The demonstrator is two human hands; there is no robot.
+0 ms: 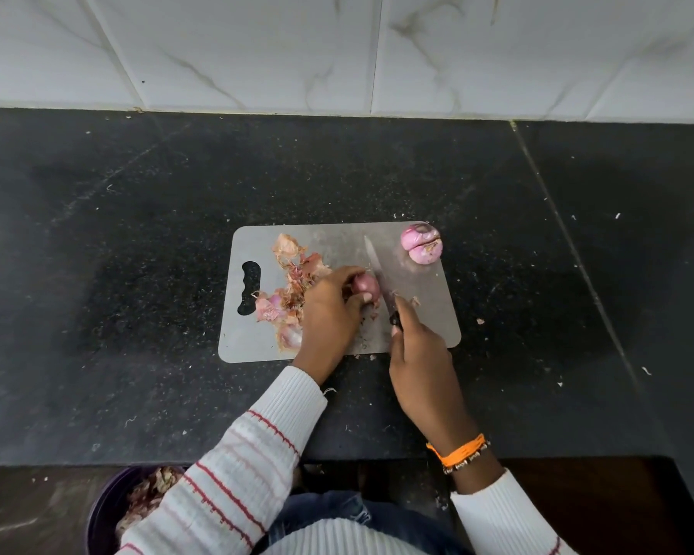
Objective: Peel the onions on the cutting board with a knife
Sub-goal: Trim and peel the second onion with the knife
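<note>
A grey metal cutting board [425,298] lies on the black counter. My left hand [329,314] holds a small red onion [366,286] down on the board's middle. My right hand [417,354] grips the dark handle of a knife [377,266], whose blade lies flat-edged against the onion's right side and points away from me. A peeled pink onion [421,244] sits at the board's far right corner. Loose onion skins [291,290] are heaped on the board's left half, beside my left hand.
The black stone counter [137,274] is speckled with small scraps and meets a white marble-tiled wall [257,54] behind. Below the counter's front edge, at the lower left, a purple bin [109,510] holds onion skins, partly hidden by my striped sleeve.
</note>
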